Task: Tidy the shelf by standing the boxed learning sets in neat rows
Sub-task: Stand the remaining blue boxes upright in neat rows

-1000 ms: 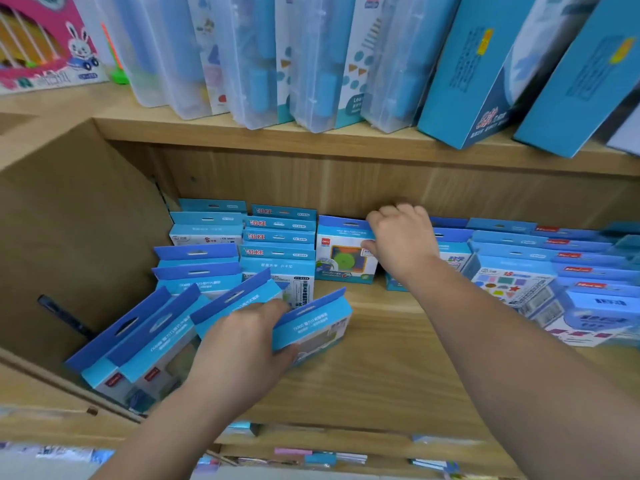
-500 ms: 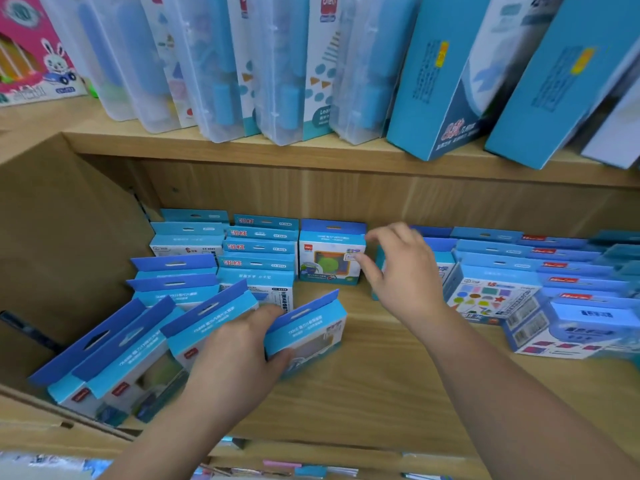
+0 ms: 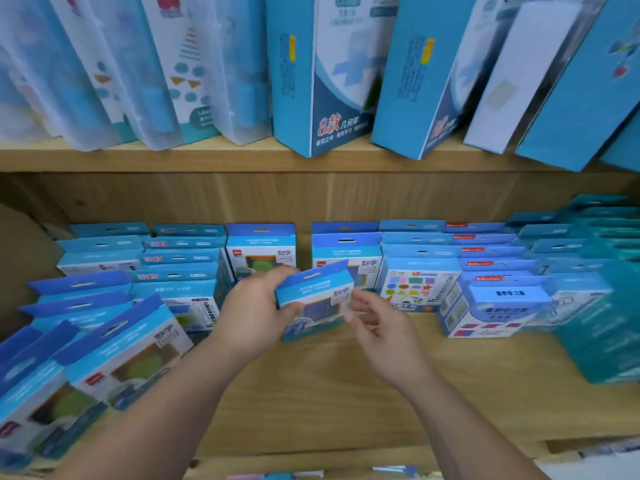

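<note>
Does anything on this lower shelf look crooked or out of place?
Yes. The front-left boxes lean, slumped out of line, unlike the upright rows behind. The left hand holds one box tilted, not yet in a row.

Lower light wooden shelf board (image 3: 329,393), as I see it from here.
Small blue cardboard boxes (image 3: 419,285) stand in rows along its back; at my left, blue window-fronted boxes (image 3: 121,351) lean forward in a slanted row; blurred teal boxes (image 3: 606,323) sit at right.
</note>
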`<state>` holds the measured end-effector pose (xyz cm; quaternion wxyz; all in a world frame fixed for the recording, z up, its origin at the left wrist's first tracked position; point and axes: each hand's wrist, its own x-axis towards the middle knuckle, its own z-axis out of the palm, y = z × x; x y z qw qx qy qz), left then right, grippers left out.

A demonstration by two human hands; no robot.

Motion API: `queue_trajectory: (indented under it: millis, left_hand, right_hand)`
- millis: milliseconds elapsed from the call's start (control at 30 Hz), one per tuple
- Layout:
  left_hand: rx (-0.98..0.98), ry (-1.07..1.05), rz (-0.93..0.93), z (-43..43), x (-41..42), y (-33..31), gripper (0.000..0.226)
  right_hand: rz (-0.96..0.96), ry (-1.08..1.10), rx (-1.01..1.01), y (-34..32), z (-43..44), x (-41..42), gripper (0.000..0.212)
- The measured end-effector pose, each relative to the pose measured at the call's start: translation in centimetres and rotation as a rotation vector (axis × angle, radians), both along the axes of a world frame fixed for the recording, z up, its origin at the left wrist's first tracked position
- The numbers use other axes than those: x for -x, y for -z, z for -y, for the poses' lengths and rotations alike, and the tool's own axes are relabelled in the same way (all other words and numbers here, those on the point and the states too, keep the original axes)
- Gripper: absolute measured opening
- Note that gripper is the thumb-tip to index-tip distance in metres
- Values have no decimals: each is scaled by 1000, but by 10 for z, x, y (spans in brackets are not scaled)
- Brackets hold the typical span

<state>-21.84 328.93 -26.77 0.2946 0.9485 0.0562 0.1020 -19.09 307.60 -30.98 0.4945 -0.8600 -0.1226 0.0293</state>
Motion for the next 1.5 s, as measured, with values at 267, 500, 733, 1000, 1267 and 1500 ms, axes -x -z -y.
queue_trajectory:
  millis: [267, 500, 733, 1000, 1267, 1500]
  left_hand:
    - [215, -156, 77, 30, -34, 14, 53]
    - [586, -344, 118, 57, -35, 20, 17]
    - [680, -301, 88, 64, -34, 25, 30]
    - [593, -180, 34, 55, 1, 15, 41]
    - [50, -329, 268, -32, 95, -2, 19]
    - [-416, -549, 197, -121, 151, -13, 48]
  right_hand:
    - [-110, -18, -57, 0, 16, -12, 55]
    - [-204, -10, -211, 5, 33, -26, 37]
    - [-226, -53, -226, 3, 45, -35, 31]
    - [-98, -64, -152, 5, 29, -24, 20]
    - [-12, -279, -144, -7, -62, 10, 16]
    - [271, -529, 66, -34, -159, 38, 40]
